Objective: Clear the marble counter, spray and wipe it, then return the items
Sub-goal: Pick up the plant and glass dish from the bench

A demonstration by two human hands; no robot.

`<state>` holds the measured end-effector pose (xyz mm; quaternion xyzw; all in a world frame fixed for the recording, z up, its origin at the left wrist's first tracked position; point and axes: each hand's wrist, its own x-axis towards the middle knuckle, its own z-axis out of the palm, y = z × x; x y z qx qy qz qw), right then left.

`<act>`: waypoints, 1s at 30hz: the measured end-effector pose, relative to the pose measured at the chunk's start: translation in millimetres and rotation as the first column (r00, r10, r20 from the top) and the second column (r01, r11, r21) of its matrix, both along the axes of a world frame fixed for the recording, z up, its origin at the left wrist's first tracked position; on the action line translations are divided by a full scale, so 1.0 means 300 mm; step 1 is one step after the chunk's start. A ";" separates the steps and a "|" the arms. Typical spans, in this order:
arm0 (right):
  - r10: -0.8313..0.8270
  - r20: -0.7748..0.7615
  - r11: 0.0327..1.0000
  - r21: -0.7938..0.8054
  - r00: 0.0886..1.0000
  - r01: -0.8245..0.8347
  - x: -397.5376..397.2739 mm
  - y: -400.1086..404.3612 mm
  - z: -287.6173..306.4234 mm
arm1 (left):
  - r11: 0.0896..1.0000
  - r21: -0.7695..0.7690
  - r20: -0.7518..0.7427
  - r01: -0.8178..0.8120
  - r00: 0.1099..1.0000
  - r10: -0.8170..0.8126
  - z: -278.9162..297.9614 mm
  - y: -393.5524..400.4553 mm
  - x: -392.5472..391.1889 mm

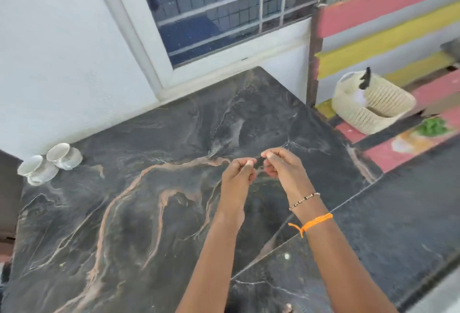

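Marble counter (139, 213), dark with pink veins, lies under both my hands. Left hand (237, 175) and right hand (283, 164) meet fingertip to fingertip above it, curled, pinching a small dark thing (258, 162) I cannot identify. Two white pots (49, 163) stand far to my left; a woven basket (373, 103) sits beyond my right hand.

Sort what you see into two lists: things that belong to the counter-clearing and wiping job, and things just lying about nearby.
Belongs to the job:
marble counter
two white pots at its back left corner
left hand and right hand, pinching something small and dark between them

Just lying about:
woven basket on the striped bench
green leafy bunch
window
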<state>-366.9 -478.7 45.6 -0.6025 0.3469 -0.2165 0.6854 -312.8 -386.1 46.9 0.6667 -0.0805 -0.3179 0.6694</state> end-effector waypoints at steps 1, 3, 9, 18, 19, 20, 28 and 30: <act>-0.037 0.013 0.999 0.002 0.999 0.037 -0.047 -0.055 0.004 | 1.000 0.002 0.001 0.030 1.000 -0.030 0.003 -0.061 -0.042; -0.097 0.030 0.995 0.008 0.995 0.097 -0.128 -0.159 0.004 | 0.996 0.014 0.006 0.091 0.996 -0.091 0.005 -0.175 -0.107; -0.283 0.016 0.959 0.028 0.959 0.282 -0.317 -0.483 -0.022 | 0.967 0.044 0.008 0.250 0.968 -0.251 -0.026 -0.534 -0.245; -0.459 -0.090 0.883 0.064 0.884 0.465 -0.508 -0.966 -0.091 | 0.886 0.115 -0.042 0.450 0.893 -0.448 -0.122 -1.111 -0.357; -0.473 -0.106 0.874 0.063 0.874 0.481 -0.528 -1.018 -0.103 | 0.870 0.122 -0.048 0.477 0.879 -0.475 -0.132 -1.162 -0.370; -0.484 -0.121 0.868 0.057 0.867 0.493 -0.547 -1.071 -0.118 | 0.855 0.131 -0.055 0.502 0.865 -0.499 -0.143 -1.214 -0.382; -0.575 -0.146 0.787 0.167 0.805 0.593 -0.706 -1.485 -0.258 | 0.749 0.249 -0.090 0.614 0.785 -0.614 -0.264 -1.580 -0.473; -0.575 -0.166 0.775 0.204 0.801 0.599 -0.742 -1.616 -0.316 | 0.734 0.280 -0.099 0.618 0.779 -0.619 -0.315 -1.698 -0.501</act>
